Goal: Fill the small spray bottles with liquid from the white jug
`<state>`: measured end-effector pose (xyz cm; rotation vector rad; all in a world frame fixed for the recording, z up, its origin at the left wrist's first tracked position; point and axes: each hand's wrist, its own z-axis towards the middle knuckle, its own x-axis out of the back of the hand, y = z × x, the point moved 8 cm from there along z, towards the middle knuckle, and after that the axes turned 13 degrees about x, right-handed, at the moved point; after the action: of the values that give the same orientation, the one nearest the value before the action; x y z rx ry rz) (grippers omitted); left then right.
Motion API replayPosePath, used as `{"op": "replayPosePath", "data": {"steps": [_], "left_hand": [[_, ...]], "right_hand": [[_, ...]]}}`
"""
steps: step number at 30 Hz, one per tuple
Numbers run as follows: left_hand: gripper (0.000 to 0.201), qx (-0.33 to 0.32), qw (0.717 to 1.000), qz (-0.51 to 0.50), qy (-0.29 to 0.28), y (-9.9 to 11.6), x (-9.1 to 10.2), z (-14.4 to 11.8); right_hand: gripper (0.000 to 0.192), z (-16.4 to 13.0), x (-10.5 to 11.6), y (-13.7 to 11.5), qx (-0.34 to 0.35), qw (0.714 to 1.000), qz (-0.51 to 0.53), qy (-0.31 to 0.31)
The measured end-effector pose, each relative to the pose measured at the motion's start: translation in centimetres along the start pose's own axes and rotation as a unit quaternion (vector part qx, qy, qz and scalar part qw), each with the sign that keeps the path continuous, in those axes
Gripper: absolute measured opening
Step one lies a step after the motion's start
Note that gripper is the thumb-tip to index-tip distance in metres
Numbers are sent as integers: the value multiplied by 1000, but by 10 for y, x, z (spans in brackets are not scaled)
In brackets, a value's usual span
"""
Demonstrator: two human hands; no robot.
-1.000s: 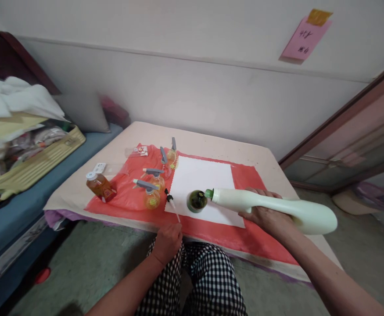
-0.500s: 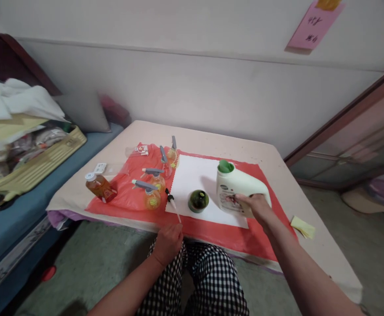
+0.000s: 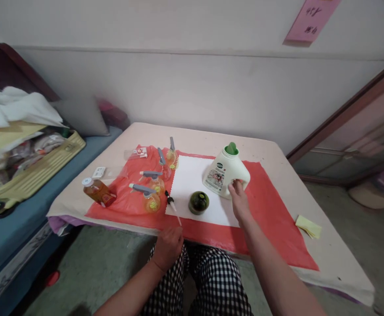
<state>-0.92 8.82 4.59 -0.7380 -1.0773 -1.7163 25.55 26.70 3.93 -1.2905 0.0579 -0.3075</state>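
Nearest, left hand below the table edge, fingers pinched shut on the thin white tube of a spray pump, whose dark head lies on the white sheet. Tube looks light and bendy, best taken at the stiffer head. Past it, a small dark-green round bottle stands open-topped on the sheet: probably light, tippable, steady it by the body. Right hand has fingers curled around the handle of the white detergent jug, upright just behind, straddling sheet and red cloth. Jug looks bulky, rigid, smooth; the handle seems the secure hold.
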Motion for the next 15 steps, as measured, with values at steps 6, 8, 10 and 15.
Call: {"op": "replayPosePath", "data": {"steps": [6, 8, 10, 15], "left_hand": [[19, 64, 996, -54, -31, -9, -10, 5], [19, 104, 993, -54, -31, -17, -14, 22], [25, 154, 987, -21, -28, -29, -19, 45], [52, 302, 945, 76, -98, -62, -41, 87]], "right_hand": [[92, -89, -27, 16, -8, 997, -29, -66], [92, -103, -44, 18, 24, 992, -61, -107], [94, -104, -58, 19, 51, 985, -96, -132], [105, -86, -81, 27, 70, 982, -119, -131]]}}
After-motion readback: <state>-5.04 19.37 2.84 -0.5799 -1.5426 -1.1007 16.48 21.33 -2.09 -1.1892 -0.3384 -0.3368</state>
